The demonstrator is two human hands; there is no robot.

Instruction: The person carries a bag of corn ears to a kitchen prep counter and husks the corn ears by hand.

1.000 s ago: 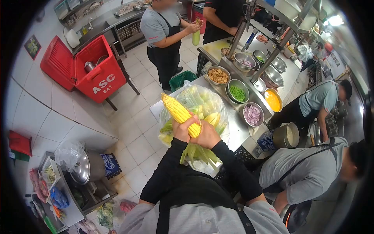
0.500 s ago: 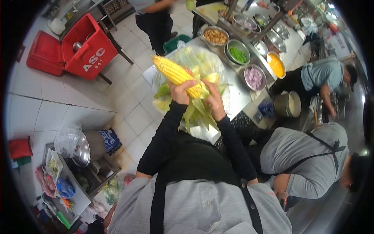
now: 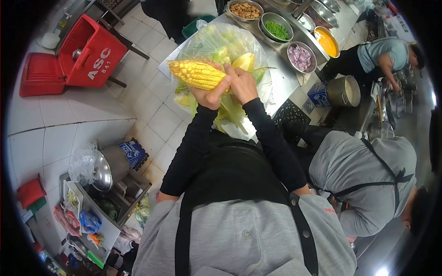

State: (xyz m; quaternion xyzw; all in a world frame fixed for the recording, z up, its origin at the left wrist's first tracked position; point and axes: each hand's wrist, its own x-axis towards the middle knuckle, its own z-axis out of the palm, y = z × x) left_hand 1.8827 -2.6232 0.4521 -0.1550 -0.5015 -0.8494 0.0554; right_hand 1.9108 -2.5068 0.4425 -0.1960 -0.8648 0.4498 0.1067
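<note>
A yellow ear of corn (image 3: 195, 75) points left, its kernels bare along most of the side facing me. My left hand (image 3: 209, 95) is closed around its lower part from below. Close beside it, my right hand (image 3: 242, 84) is closed at the stalk end, fingers pinched together; the husk there is mostly hidden by the hand. Green husk leaves (image 3: 234, 115) lie beneath both hands. Behind the ear a clear plastic bag (image 3: 207, 42) holds more corn, some in pale yellow-green husks, on the metal table (image 3: 286, 94).
Bowls of chopped red onion (image 3: 301, 57), green beans (image 3: 276, 31) and browned pieces (image 3: 246, 10) stand at the table's far right. An open red box (image 3: 94, 55) is at left. One co-worker (image 3: 363, 179) bends close on my right; another (image 3: 384, 60) works farther off.
The ear has turned from pointing up-left to nearly level, and my hands have come closer together. My right hand has shifted toward the stalk end. The view has shifted slightly.
</note>
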